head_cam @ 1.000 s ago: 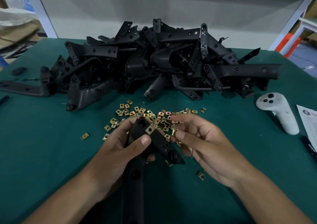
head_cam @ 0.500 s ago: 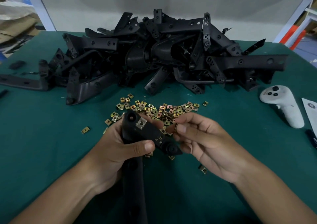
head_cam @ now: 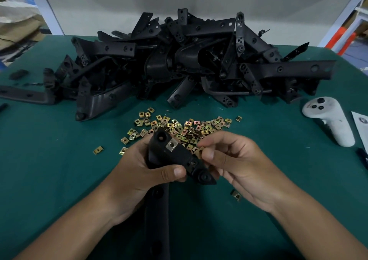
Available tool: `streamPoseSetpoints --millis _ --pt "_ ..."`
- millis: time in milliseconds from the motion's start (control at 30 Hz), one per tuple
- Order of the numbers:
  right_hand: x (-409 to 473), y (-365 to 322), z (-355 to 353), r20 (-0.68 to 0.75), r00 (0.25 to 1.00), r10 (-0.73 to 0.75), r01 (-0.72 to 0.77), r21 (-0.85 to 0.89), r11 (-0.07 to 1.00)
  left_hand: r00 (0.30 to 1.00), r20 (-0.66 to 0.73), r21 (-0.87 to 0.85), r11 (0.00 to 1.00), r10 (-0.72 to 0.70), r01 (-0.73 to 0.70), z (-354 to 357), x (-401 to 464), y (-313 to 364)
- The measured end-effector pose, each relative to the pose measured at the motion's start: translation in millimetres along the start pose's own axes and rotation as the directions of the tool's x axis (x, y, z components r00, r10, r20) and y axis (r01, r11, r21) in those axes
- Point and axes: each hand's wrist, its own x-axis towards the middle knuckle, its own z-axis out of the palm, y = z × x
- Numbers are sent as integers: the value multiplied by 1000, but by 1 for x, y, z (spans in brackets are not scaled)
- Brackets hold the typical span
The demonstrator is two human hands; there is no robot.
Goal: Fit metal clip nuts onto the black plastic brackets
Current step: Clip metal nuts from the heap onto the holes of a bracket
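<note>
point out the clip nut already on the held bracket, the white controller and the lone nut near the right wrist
silver metal clip nut (head_cam: 172, 145), head view, its flat face
white handheld controller (head_cam: 326, 118), head view, upper grip
lone brass clip nut (head_cam: 236, 195), head view, its centre

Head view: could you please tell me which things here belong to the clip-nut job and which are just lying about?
Job: held bracket in left hand; clip nut pinched by right hand; loose clip nuts; bracket pile.

Lying about: white controller; paper.

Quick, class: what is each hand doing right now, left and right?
Left hand: grips the black bracket.
Right hand: pinches a clip nut beside the bracket.
</note>
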Motion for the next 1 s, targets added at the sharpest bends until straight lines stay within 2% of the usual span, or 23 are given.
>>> streamPoseSetpoints --millis 133,1000 --pt "-1 1 1 -23 1000 -14 12 -75 997 1000 -8 0 1000 8 -8 2 0 0" --pt "-2 3 4 -74 991 -116 99 -200 975 997 -62 4 999 -35 36 4 -1 2"
